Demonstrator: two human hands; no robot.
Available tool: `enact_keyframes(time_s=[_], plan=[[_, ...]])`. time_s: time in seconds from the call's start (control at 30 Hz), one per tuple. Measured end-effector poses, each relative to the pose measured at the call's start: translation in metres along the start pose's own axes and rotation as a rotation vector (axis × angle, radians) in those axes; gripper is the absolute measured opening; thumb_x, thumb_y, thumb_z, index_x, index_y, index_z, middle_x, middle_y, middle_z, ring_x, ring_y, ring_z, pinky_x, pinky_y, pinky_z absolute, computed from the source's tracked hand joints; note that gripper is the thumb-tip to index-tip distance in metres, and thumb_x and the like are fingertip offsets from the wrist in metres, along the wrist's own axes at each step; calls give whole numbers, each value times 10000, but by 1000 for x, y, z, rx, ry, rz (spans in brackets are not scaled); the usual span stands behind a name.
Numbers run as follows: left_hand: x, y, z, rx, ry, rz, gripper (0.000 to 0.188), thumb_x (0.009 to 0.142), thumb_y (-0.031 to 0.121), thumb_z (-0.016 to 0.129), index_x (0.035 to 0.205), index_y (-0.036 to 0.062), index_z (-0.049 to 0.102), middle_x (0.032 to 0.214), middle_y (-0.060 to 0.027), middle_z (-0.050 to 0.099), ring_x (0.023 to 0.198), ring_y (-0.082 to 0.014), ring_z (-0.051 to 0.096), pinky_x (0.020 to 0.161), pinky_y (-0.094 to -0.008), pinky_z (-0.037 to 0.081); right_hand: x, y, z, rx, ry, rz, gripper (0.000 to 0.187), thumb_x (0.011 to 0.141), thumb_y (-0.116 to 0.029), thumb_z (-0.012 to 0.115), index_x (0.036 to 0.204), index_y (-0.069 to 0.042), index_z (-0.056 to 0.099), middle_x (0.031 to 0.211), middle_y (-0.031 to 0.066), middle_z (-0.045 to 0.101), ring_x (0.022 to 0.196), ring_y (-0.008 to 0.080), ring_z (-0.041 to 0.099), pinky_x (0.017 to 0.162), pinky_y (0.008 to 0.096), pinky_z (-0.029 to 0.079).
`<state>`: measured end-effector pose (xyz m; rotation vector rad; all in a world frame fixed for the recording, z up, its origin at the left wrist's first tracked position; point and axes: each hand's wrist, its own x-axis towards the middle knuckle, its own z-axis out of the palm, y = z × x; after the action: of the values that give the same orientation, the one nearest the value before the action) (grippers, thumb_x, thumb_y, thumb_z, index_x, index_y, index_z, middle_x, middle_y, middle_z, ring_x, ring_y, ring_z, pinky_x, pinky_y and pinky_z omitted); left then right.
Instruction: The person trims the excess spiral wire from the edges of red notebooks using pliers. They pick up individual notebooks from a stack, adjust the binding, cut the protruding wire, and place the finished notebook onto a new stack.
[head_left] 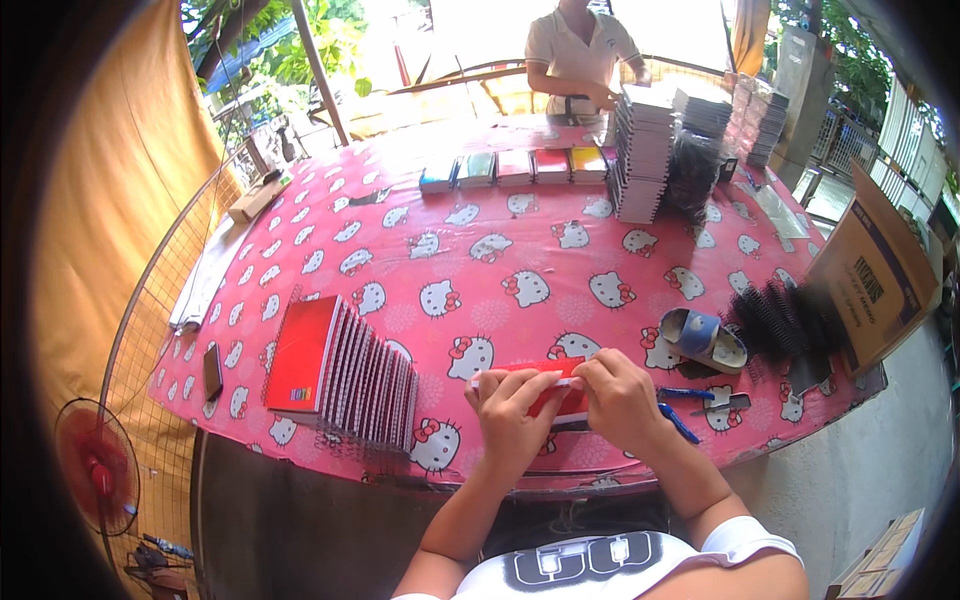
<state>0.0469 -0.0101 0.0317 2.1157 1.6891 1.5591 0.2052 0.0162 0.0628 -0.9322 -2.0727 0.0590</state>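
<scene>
Red notebook [574, 404] lies at the near edge of the pink table [440, 225], directly before the person, partly covered by both hands. The left grip [515, 402] is closed on its left part, fingers bent over the cover; the right grip [618, 392] is clamped on its upper right edge, fingertips drawn together. Any label on this notebook is hidden.

To the left, a leaning row of red spiral notebooks [345, 375] stands near the table edge; its front cover bears a small multicoloured label [301, 393] low down, its lettering too small to make out. A dark phone [212, 373] lies farther left.

Just right of the hands are two blue pens [685, 393], with a blue and white slipper [703, 339] and black binding coils [775, 322] beyond. Beside the coils, a tilted cardboard box [845, 255] carries a dark printed block, lines of print and a dark band. Large dark block letters mark the person's white shirt [690, 572].

Across the table sit five small notebooks [515, 167] in blue, teal, pink, red and yellow, near a tall spiral-bound stack [642, 155]. Behind stands a co-worker [575, 52] in a pale shirt with a small dark chest emblem.
</scene>
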Motion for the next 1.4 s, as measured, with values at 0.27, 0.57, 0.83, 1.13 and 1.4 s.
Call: enact_keyframes(time_s=[0.27,0.57,0.83,1.13,1.4], plan=[[1,-5,-2,-31,-38,6,256,662,193,830,902,201,742,859,67,672,846,-151,525,866,-374,306,-7,47,-48,-93,-34,176,104,823,-98,632,885,-18,655,938,134,648,907,321,635,735,420,512],[18,4,6,-59,-46,104,315,633,204,859,910,137,723,816,27,670,868,-176,546,837,-364,372,-81,179,-100,-671,-503,692,513,673,-338,805,1019,-29,586,869,169,665,881,349,660,780,439,519],[17,-8,14,-68,-76,47,319,623,262,859,848,142,668,810,13,632,917,-199,561,896,-414,332,0,138,-42,762,-343,378,508,667,60,629,1155,-32,526,1104,58,616,1018,111,575,828,265,492],[17,-6,12,-93,-53,-8,355,605,299,871,825,130,650,778,10,623,902,-197,556,885,-395,333,10,130,-21,608,-325,311,475,659,-53,767,1098,-25,590,1003,47,652,901,132,599,814,299,484],[17,-11,-5,-125,24,-42,353,624,129,871,892,49,656,1087,-95,590,1005,-236,583,885,-386,466,35,113,-11,665,-253,211,463,649,-54,774,1076,-22,597,941,96,660,862,169,629,756,314,507]])
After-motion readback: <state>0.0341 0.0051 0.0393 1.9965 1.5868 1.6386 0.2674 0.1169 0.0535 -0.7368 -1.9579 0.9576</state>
